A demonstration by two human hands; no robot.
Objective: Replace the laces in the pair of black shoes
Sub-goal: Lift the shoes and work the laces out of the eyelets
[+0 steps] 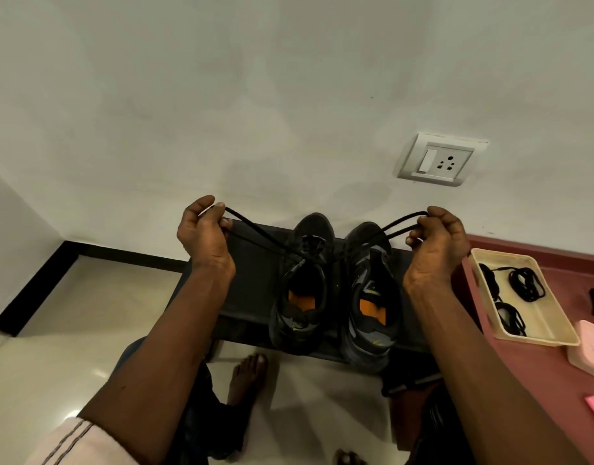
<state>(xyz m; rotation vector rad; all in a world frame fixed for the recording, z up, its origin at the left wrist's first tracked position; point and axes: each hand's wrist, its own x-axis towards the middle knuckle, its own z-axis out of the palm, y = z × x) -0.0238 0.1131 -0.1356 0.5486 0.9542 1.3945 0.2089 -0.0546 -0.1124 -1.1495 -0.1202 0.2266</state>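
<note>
Two black shoes with orange insoles stand side by side on a dark stool [252, 276], toes toward the wall: the left shoe [302, 283] and the right shoe [372, 297]. My left hand [205, 233] pinches a loop of black lace [255, 229] pulled out to the left. My right hand [436, 243] pinches the other loop of lace [399, 223], pulled out to the right. Both loops run taut down to a crossing over the left shoe's tongue. The lace's path through the eyelets is too dark to make out.
A cream tray [554, 330] holding coiled black laces [525, 283] sits on a maroon surface [530, 380] at the right, beside a pink box [590, 347]. A wall socket [440, 161] is above. My bare feet [248, 377] stand on the pale tiled floor [87, 313].
</note>
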